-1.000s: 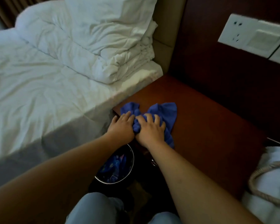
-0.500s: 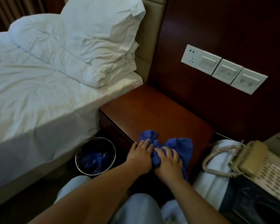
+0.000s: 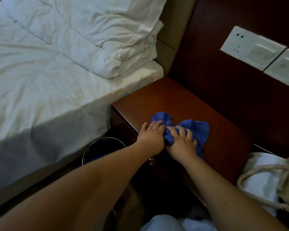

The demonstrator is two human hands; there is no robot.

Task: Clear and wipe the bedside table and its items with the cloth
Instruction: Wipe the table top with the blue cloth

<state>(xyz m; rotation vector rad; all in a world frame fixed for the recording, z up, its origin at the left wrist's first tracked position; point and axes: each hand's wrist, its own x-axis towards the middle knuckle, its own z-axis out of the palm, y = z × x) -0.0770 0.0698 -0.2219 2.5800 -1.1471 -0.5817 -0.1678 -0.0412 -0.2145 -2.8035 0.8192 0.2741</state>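
Both the left hand (image 3: pixel 151 139) and right hand (image 3: pixel 182 144) clench the bunched cloth (image 3: pixel 198 130) near the table (image 3: pixel 173 100) front edge; pulled nearer, it could slip off.

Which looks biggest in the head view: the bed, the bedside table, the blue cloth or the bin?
1. Bed, by far the largest.
2. Bedside table.
3 and 4. Blue cloth and bin look alike; the bin is partly hidden by an arm and the cloth is bunched, so no ranking.
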